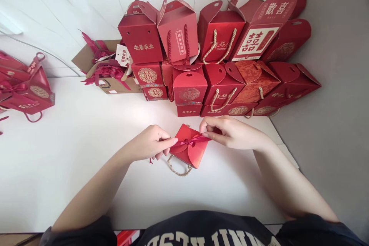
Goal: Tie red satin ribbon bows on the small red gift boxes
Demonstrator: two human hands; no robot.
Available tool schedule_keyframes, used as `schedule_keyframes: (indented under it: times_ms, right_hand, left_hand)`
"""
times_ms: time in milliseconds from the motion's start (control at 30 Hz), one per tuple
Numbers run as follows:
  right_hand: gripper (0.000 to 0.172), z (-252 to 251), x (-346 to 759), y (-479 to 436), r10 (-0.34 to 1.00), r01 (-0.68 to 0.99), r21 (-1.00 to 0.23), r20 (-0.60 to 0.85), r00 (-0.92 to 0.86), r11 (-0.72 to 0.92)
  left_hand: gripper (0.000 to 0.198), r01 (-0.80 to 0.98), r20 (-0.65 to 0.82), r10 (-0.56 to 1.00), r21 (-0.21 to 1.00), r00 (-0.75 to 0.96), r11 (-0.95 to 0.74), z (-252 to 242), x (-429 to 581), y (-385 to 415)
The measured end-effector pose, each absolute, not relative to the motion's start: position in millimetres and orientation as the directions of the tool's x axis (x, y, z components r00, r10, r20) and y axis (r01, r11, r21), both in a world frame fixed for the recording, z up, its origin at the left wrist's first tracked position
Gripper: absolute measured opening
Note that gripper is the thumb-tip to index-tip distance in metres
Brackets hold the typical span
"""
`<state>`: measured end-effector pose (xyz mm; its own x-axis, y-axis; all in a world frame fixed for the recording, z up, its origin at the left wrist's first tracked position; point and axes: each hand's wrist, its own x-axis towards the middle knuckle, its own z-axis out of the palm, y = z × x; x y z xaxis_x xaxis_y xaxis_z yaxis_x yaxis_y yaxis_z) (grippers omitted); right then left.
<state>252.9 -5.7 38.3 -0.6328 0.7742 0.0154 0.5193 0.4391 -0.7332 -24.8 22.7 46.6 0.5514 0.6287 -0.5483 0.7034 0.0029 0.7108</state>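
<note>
A small red gift box (196,156) with curved top flaps stands on the white table in front of me. Across its top runs a dark pink ribbon (188,142), knotted at the centre. My left hand (152,142) pinches one side of the ribbon at the box's left edge. On the other side, my right hand (227,132) grips the ribbon's right end between thumb and fingers. The ribbon looks stretched between both hands. A twisted gold cord handle (179,173) loops out from the box's near side onto the table.
Stacked red gift boxes (221,88) line the back against the tiled wall. A brown cardboard box (123,85) holding dark pink ribbons sits left of them. More red boxes with ribbons (37,94) stand at far left. A grey wall (325,123) borders the table's right side.
</note>
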Motion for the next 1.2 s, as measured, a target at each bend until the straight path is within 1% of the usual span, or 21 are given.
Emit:
schedule_keyframes:
  times_ms: [200, 400, 567, 700, 933, 1033, 1100, 1133, 1200]
  right_hand:
    - [0.009, 39, 257, -5, 0.766, 0.552, -0.715, -0.037, -0.642, 0.429]
    - [0.009, 38, 261, -4, 0.763, 0.566, -0.704, -0.053, -0.645, 0.429]
    - [0.008, 35, 263, -1, 0.759, 0.573, -0.703, -0.073, -0.647, 0.421]
    - [0.008, 35, 264, 0, 0.757, 0.564, -0.718, -0.079, -0.648, 0.408]
    - [0.008, 33, 268, 3, 0.741, 0.508, -0.772, -0.073, -0.667, 0.381]
    - [0.008, 34, 270, 2, 0.758, 0.492, -0.817, -0.109, -0.643, 0.300]
    - [0.016, 37, 270, 1, 0.756, 0.474, -0.857, -0.173, -0.632, 0.200]
    - [0.021, 39, 270, 0, 0.751, 0.470, -0.870, -0.209, -0.626, 0.150]
    - [0.031, 42, 268, -1, 0.751, 0.472, -0.878, -0.263, -0.606, 0.073]
  left_hand:
    - [0.047, 0.697, -0.565, 0.590, 0.717, 0.577, 0.006, 49, -26, 27]
    - [0.045, 0.677, -0.529, 0.577, 0.734, 0.622, -0.057, 47, -31, 35]
    - [0.044, 0.595, -0.480, 0.489, 0.797, 0.728, -0.104, 39, -38, 47]
    - [0.044, 0.507, -0.445, 0.402, 0.860, 0.800, -0.058, 28, -43, 58]
    - [0.042, 0.513, -0.486, 0.298, 0.859, 0.821, -0.012, 13, -51, 69]
    - [0.040, 0.510, -0.493, 0.252, 0.860, 0.833, -0.004, 18, -54, 71]
    - [0.037, 0.515, -0.492, 0.224, 0.856, 0.841, -0.053, 25, -56, 71]
    - [0.036, 0.519, -0.490, 0.233, 0.851, 0.840, -0.083, 30, -56, 70]
    - [0.032, 0.550, -0.496, 0.308, 0.826, 0.812, -0.120, 38, -54, 67]
